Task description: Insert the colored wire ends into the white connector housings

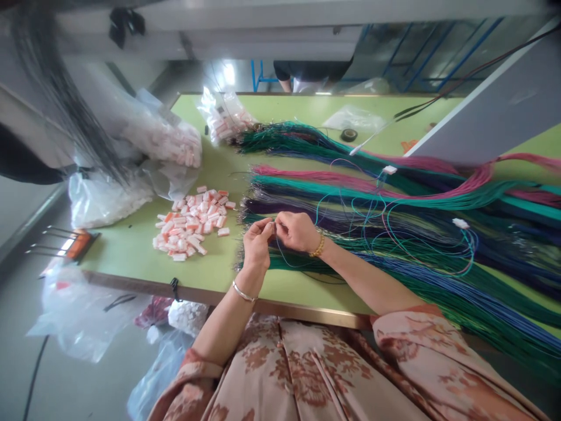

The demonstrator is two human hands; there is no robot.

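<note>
Pinching a small, mostly hidden piece (274,228) between the pressed-together fingers of left hand (258,242) and right hand (300,232) in the head view, in from the table's (144,263) near edge. Showing a thin blue wire (283,255) looping below the fingertips, without letting tell in which grip. Working just right of a pile of orange-and-white connectors (193,222) toward the left edge, and over bundled coloured wires (464,202) running toward the right edge. Having two white plugs (460,223) resting upon those bundles, plus a clear bag (225,117) near the far-left corner and a dark tape roll (349,135) near the far edge.
</note>
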